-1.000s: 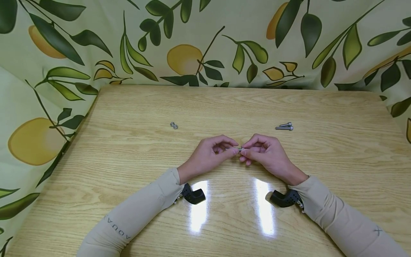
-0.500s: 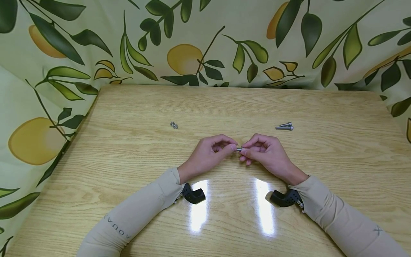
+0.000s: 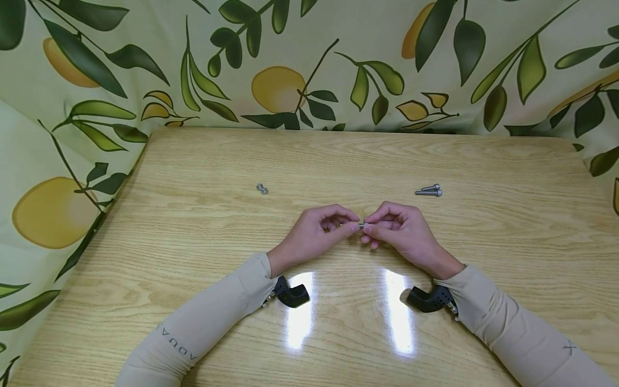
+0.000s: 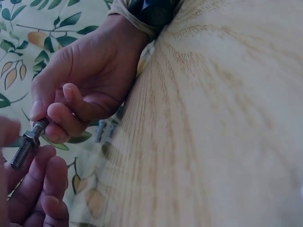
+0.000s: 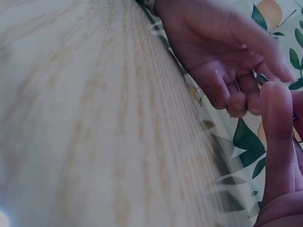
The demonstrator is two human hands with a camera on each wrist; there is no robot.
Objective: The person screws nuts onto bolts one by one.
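A pale cloth [image 3: 367,32] printed with leaves and orange fruit rises behind the table and along both its sides. The wood-grained tabletop [image 3: 348,328] carries two bright reflections [image 3: 300,317] near the person. Beige sleeves [image 3: 208,312] reach in over it. The right hand [image 3: 406,231] pinches the head end of a bolt [image 4: 21,155], held between the hands; the left hand [image 3: 314,231] curls round the threaded part, its thumb blurred. Farther back, two loose bolts [image 3: 426,192] lie at right. Smallest, a nut [image 4: 31,137] sits on the held thread, and two loose nuts [image 3: 264,190] lie at left.
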